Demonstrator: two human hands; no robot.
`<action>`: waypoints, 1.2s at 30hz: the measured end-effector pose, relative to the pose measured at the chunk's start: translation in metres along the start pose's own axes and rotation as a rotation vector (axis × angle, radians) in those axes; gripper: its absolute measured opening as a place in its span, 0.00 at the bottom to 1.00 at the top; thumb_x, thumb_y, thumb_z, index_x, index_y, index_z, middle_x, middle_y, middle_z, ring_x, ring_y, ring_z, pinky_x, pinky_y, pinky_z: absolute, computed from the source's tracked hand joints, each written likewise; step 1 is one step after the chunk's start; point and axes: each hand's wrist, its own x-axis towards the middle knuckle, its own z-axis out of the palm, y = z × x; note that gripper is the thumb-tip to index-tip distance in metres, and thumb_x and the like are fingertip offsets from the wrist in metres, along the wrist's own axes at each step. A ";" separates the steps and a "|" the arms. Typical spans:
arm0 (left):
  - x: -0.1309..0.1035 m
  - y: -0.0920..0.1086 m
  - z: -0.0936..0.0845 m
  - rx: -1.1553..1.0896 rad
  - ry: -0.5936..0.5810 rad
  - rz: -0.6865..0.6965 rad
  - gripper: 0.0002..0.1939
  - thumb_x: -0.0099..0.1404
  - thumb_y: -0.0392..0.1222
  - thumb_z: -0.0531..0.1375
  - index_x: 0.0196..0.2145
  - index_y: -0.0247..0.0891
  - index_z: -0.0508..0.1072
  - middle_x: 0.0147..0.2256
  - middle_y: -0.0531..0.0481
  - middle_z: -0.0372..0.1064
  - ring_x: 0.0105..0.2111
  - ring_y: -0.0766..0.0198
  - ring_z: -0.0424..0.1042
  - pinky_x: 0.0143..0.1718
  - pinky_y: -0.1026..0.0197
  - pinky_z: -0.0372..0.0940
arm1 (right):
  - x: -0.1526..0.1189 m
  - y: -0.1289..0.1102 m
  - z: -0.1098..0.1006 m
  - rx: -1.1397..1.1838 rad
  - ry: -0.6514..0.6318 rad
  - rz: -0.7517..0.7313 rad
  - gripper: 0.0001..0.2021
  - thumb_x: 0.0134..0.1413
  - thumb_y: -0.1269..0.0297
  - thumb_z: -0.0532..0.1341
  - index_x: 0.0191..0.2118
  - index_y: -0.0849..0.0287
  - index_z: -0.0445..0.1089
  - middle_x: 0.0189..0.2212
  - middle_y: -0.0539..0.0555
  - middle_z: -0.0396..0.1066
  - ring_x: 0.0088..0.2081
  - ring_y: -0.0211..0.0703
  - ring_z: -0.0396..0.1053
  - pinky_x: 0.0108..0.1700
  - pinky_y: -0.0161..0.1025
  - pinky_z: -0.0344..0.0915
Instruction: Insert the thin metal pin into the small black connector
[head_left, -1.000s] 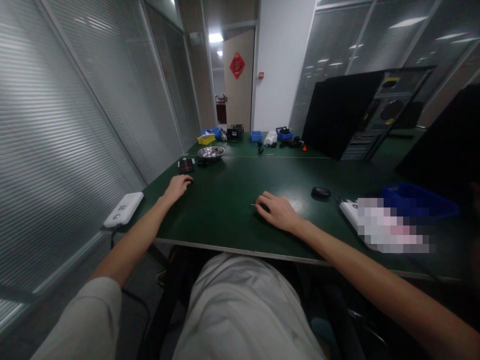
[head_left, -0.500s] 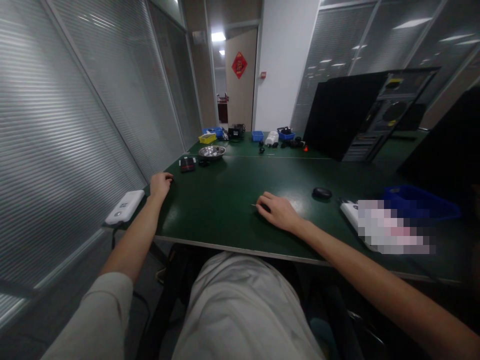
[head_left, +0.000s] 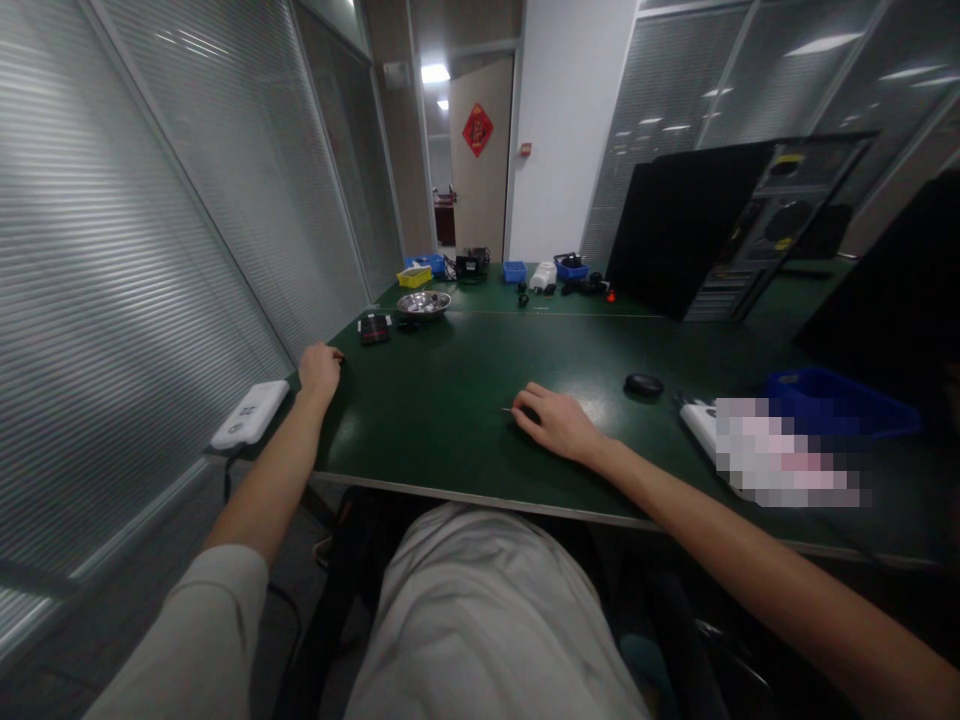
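My left hand [head_left: 320,371] lies at the table's left edge with its fingers curled in; anything inside them is hidden. My right hand [head_left: 556,421] rests low over the green table [head_left: 427,425], right of the middle. Thumb and forefinger are pinched together, and the tip of a thin, pale rod [head_left: 507,410] sticks out leftward from them. Its kind cannot be made out. A black computer mouse [head_left: 643,385] lies beyond the right hand, to its right. Past the left hand sits a small dark box [head_left: 374,328] with light corners.
A steel bowl [head_left: 424,304] holds small parts. Behind it stand a yellow tray [head_left: 415,278] and a blue tray [head_left: 515,271]. White devices lie at left [head_left: 250,414] and right, the right one partly blurred. A blue bin [head_left: 844,405] and computer tower [head_left: 690,230] stand right.
My left hand has shifted very slightly, with its fingers still curled. My right hand keeps its place and pinch.
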 end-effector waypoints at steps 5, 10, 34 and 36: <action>0.000 0.004 -0.001 0.033 -0.010 -0.036 0.18 0.68 0.37 0.52 0.47 0.33 0.80 0.46 0.34 0.75 0.49 0.44 0.72 0.53 0.48 0.66 | 0.000 0.000 0.000 0.001 -0.011 -0.004 0.13 0.72 0.56 0.52 0.46 0.54 0.71 0.43 0.54 0.70 0.37 0.41 0.69 0.37 0.37 0.58; 0.003 0.008 -0.001 0.049 -0.012 -0.070 0.17 0.66 0.35 0.52 0.44 0.31 0.80 0.47 0.30 0.74 0.48 0.40 0.72 0.49 0.44 0.67 | 0.000 -0.001 0.000 -0.005 -0.002 -0.010 0.13 0.72 0.55 0.52 0.45 0.54 0.71 0.43 0.53 0.70 0.36 0.40 0.69 0.36 0.38 0.57; 0.013 -0.011 0.004 -0.268 -0.074 -0.114 0.13 0.65 0.38 0.60 0.44 0.38 0.83 0.44 0.43 0.80 0.46 0.54 0.77 0.53 0.57 0.66 | -0.001 0.001 -0.001 -0.007 0.001 -0.023 0.13 0.73 0.55 0.52 0.46 0.54 0.71 0.42 0.53 0.70 0.35 0.40 0.68 0.36 0.37 0.56; 0.013 -0.009 0.001 -0.290 -0.077 -0.134 0.12 0.64 0.38 0.61 0.42 0.38 0.83 0.43 0.43 0.80 0.45 0.54 0.76 0.52 0.57 0.66 | -0.001 0.001 -0.001 -0.009 0.001 -0.021 0.13 0.72 0.55 0.52 0.46 0.54 0.71 0.42 0.53 0.70 0.35 0.40 0.68 0.36 0.37 0.56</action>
